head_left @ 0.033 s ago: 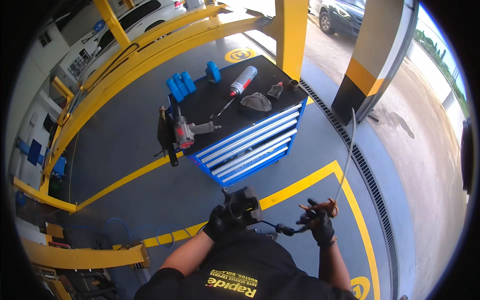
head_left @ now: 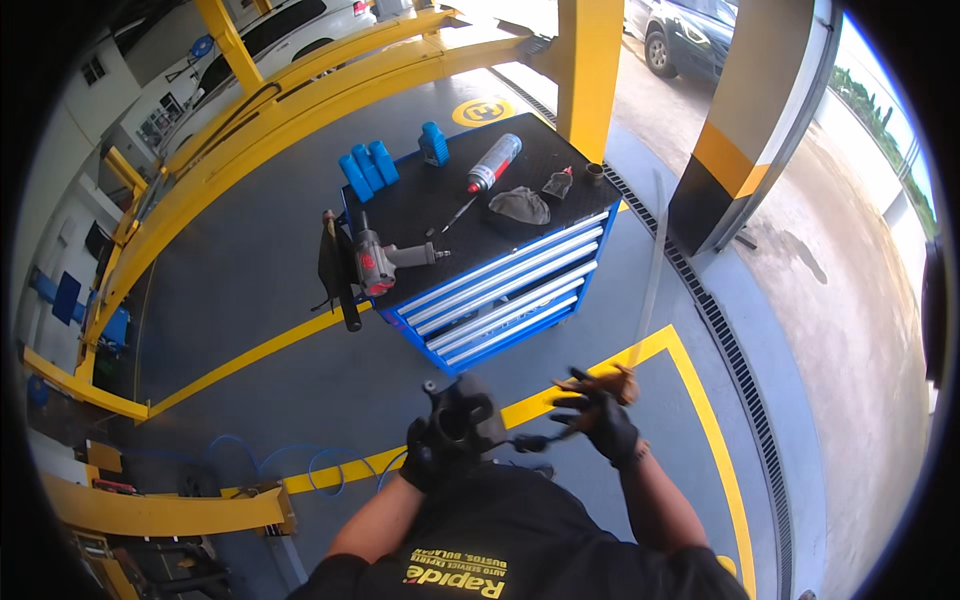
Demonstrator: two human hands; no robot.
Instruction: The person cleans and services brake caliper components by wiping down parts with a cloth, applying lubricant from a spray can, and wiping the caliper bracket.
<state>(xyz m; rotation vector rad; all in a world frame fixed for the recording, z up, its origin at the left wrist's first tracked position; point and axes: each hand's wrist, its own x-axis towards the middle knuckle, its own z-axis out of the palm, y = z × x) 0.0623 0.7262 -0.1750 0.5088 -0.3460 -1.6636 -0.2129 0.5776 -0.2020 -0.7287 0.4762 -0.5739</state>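
Low in front of me, my left hand (head_left: 427, 455) is closed on a dark metal part that looks like a brake caliper (head_left: 467, 412). To its right, blurred by motion, my right hand (head_left: 606, 430) holds a brown-handled tool (head_left: 612, 384) against the palm, some fingers stretched out. A long, thin pale shaft (head_left: 655, 270) rises from that handle. Between the hands lies a thin dark piece with a thicker black part (head_left: 530, 443); whether it joins the caliper I cannot tell. Both hands wear black gloves.
A blue tool cabinet (head_left: 500, 318) stands ahead. Its black top carries an impact wrench (head_left: 376, 264), spray can (head_left: 494, 163), grey cloth (head_left: 520, 206), blue containers (head_left: 368, 172) and a small bag (head_left: 558, 183). Yellow post (head_left: 585, 80) and striped pillar (head_left: 735, 140) stand behind; blue hose (head_left: 325, 470) lies left.
My right hand has moved left and slightly up, nearer the caliper, and the long shaft has swung left with it. The caliper has turned a little in my left hand.
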